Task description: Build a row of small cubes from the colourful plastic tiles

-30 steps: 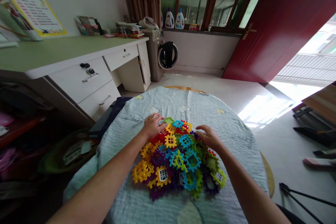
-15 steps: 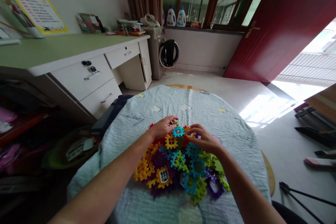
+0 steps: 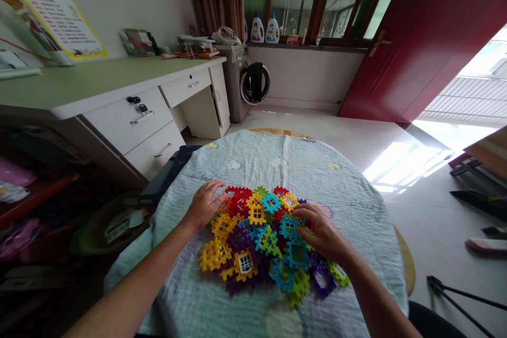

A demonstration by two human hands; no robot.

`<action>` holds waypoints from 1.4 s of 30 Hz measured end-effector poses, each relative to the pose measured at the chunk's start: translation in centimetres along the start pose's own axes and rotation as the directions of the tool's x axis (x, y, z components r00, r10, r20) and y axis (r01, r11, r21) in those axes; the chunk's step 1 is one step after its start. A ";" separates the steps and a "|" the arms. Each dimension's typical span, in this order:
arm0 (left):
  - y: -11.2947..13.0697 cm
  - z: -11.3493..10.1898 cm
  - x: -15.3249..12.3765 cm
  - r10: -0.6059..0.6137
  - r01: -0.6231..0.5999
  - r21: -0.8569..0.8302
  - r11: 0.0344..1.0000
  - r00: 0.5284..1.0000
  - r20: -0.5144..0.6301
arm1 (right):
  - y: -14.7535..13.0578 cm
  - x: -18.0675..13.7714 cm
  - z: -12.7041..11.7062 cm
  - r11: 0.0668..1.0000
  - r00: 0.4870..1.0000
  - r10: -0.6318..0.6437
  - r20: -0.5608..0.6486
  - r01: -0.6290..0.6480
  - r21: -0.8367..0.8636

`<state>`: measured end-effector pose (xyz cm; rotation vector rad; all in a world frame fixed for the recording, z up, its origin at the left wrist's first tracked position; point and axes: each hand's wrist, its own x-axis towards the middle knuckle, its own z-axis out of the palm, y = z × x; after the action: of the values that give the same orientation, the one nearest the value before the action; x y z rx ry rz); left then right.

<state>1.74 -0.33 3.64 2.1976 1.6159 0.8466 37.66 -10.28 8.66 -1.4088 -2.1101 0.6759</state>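
Toothed plastic building blocks (image 3: 257,215) lie in a loose pile on a round table, in red, yellow, blue, green and purple. At the pile's far left is my left hand (image 3: 205,205), fingers spread and pointing at the red blocks (image 3: 240,202). Over the right side of the pile rests my right hand (image 3: 320,226), its fingers stretched and slightly bent beside a blue block (image 3: 290,227). Neither palm shows a block in it. Near the middle sits a green triangular block (image 3: 269,242), and in front a yellow block with a white window (image 3: 245,265).
A pale blue cloth (image 3: 344,195) covers the table. Behind stand a desk with drawers (image 3: 130,119), a washing machine (image 3: 236,84) with its door open, and a red door (image 3: 412,47). Black tripod legs (image 3: 455,290) are on the floor at right.
My left hand has moved left and down, off the top of the pile to its left edge. My right hand has shifted slightly right and toward me, uncovering yellow and red blocks.
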 end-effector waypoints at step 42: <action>-2.2 3.0 1.5 -0.106 0.181 0.283 0.942 0.959 -0.263 | -0.4 3.4 2.9 0.999 0.983 -0.032 -0.179 0.038 0.027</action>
<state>2.16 2.18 0.52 2.2014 2.1270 0.9066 34.34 -7.59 7.25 -1.3594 -1.9722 0.5448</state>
